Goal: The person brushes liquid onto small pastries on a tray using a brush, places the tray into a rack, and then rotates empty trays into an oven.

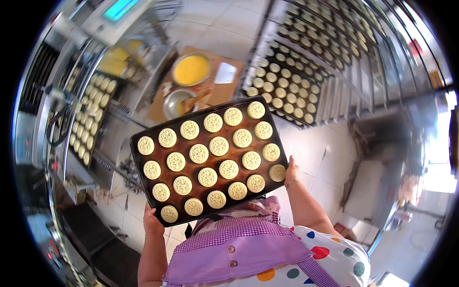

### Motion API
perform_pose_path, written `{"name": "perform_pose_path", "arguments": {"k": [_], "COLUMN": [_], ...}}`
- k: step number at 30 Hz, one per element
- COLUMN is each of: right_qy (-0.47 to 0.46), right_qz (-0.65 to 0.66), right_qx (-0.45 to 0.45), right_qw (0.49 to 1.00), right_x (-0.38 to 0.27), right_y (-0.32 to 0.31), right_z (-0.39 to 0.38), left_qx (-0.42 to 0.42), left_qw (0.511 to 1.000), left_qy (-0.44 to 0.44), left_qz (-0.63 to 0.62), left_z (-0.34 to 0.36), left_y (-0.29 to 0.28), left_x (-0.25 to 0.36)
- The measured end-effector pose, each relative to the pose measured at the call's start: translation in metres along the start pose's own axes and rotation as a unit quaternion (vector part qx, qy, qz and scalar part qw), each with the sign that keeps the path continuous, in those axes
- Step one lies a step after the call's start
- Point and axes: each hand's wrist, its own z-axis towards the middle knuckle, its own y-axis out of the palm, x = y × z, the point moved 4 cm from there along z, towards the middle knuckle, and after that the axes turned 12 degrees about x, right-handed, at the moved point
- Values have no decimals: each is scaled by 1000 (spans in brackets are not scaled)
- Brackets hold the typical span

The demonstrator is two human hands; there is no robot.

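Observation:
Across the middle of the head view I hold a dark baking tray (187,206) between both hands, its right side farther from me than its left. Rows of pale round mooncakes (219,146) with stamped tops sit on it, apart from one another. My left hand (152,221) grips the tray's near left corner. At its right edge, beside the last mooncake of the near row, my right hand (291,173) is closed on the rim. The fingers of both hands are mostly hidden under the tray.
A tall rack (373,81) loaded with trays of pale mooncakes stands far right. Beyond my tray, a bowl of yellow liquid (191,70) and a metal bowl (175,104) rest on a brown board (224,92). Another mooncake tray (93,119) lies on the machine at left. Tiled floor shows around me.

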Motion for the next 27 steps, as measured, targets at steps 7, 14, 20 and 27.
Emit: {"name": "perform_pose_path", "arguments": {"k": [7, 14, 20, 27], "right_qy": [106, 164, 192, 230], "right_qz": [68, 63, 100, 301], "right_qx": [90, 142, 197, 86], "right_qw": [988, 974, 956, 922], "right_x": [50, 90, 102, 73], "right_y": [-140, -157, -129, -58], "right_z": [118, 227, 296, 373], "left_qx": [-32, -67, -41, 15], "left_qw": [987, 966, 961, 952], "left_qy": [-77, -169, -114, -20], "left_qz": [136, 186, 250, 307], "left_z": [11, 84, 180, 312], "left_y": [147, 247, 320, 393], "left_x": [-100, -196, -244, -266]}}
